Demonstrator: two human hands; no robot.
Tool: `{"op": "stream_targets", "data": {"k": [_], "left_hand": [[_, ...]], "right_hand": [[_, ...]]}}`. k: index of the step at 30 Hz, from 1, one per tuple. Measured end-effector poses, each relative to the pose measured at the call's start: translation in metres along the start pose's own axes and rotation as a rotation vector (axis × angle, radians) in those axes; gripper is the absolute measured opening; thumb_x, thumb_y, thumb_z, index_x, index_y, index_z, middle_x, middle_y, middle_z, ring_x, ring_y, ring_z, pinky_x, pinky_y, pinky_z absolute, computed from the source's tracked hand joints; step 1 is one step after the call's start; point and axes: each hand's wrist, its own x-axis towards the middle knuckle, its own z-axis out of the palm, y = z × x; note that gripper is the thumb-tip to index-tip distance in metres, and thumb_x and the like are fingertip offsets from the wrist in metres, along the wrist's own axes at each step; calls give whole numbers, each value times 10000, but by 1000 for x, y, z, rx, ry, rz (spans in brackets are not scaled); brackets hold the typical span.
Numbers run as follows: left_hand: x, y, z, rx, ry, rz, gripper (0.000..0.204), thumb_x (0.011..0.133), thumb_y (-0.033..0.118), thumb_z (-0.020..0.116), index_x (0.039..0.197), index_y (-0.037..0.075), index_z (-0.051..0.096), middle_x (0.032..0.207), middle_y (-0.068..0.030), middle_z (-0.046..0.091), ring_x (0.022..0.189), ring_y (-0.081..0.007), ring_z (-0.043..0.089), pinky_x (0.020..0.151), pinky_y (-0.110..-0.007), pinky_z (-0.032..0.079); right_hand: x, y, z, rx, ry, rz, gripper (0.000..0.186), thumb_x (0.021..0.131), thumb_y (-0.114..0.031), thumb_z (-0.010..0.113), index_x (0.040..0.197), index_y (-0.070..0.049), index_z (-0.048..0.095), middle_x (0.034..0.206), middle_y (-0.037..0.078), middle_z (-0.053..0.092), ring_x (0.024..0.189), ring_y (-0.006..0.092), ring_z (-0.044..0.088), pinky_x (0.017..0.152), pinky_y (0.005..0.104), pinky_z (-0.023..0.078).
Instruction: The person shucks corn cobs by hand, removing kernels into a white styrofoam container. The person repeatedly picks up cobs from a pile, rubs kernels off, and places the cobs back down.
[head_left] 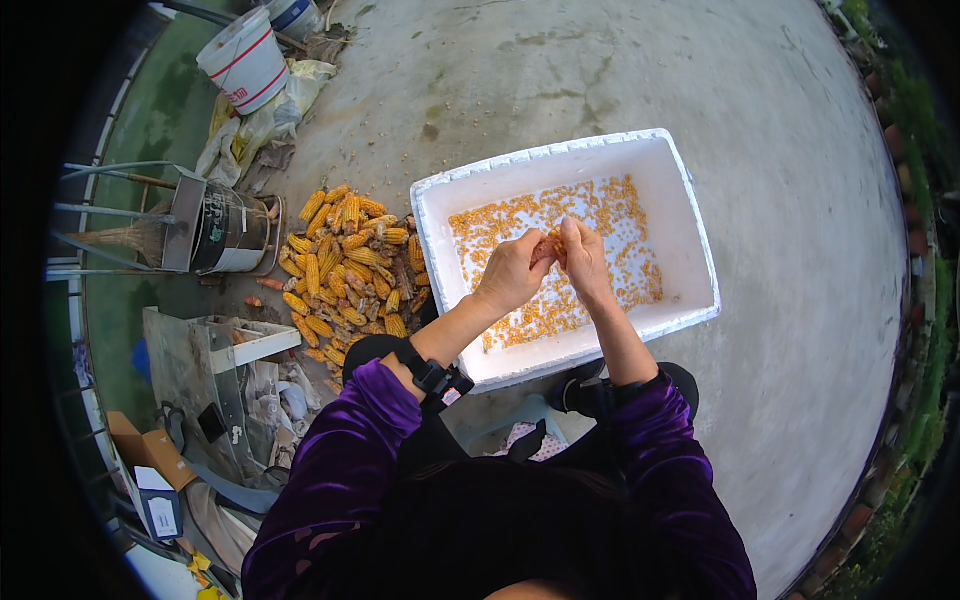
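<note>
Purple sleeves (352,440); left hand (513,270), right hand (587,262) gripping reddish, orange-flecked cob (555,247).

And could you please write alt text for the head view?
Both hands hold a partly hidden reddish corn cob over a white box with yellow kernels scattered inside. A heap of yellow cobs lies on the ground to its left.

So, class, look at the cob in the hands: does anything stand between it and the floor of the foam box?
Nothing visible does. The partly hidden corn cob, between left hand and right hand, is over the open white foam box; loose kernels lie scattered inside.
</note>
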Motion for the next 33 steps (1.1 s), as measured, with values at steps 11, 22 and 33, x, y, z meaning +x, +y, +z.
{"op": "stream_targets", "data": {"k": [11,22,33], "left_hand": [[2,6,-3,-5,-108,35,124,827,129,607,879,18,590,641,-157,581,600,-299,585,556,-383,450],[13,-5,-5,-111,-196,-129,140,825,116,635,844,-21,612,598,-62,560,566,-125,557,542,-273,438],[10,-20,4,-416,-272,-318,145,877,144,597,826,9,610,604,-17,564,520,-65,509,456,-218,389]], "right_hand": [[1,4,-1,132,31,41,389,959,-308,509,705,-37,623,519,-28,483,478,35,406,438,192,313],[0,10,-14,-113,-123,65,306,871,-295,651,781,-21,547,628,-4,508,539,54,415,449,234,340],[-6,-2,-5,13,-110,114,249,911,-246,607,842,-10,567,616,-18,526,530,39,452,450,206,358]]}}
